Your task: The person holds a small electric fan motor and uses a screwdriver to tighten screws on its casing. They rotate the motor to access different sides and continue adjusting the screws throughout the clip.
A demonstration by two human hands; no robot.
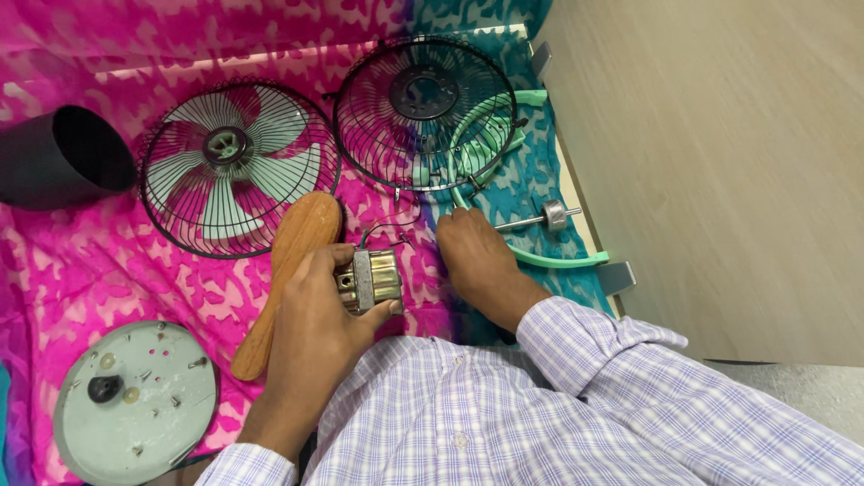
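From the head camera you look down on a desk spread with a pink and teal patterned cloth [81, 261]. No packages, labels or signs show on it.

Your left hand [315, 315] is curled shut around a small metal fan motor [369, 279], thumb under its lower edge and fingers wrapped over the left end. The grip is tight and the motor sits just off the cloth near the middle of the view. The motor is a short silvery-brass cylinder with a darker band on its left side, and thin dark wires [387, 229] lead from it toward 12 o'clock.

Your right hand [477, 256] lies just at 3 o'clock of the motor, knuckles up, fingers bent down onto the cloth. You cannot tell whether that grip has hold of anything, as the fingertips are hidden.

At 9 o'clock of the motor, touching your left hand, lies a long wooden piece [288, 270] with rounded ends. At 11 o'clock rests a wire guard with white fan blades [236, 166] inside it. At 12 o'clock lies a second black wire guard [423, 112], over a mint green frame [558, 261] that curves past your right hand. A metal shaft with a nut [544, 218] lies at 3 o'clock. A round grey base plate [135, 400] sits at 8 o'clock and a black tube [58, 157] at 10 o'clock.
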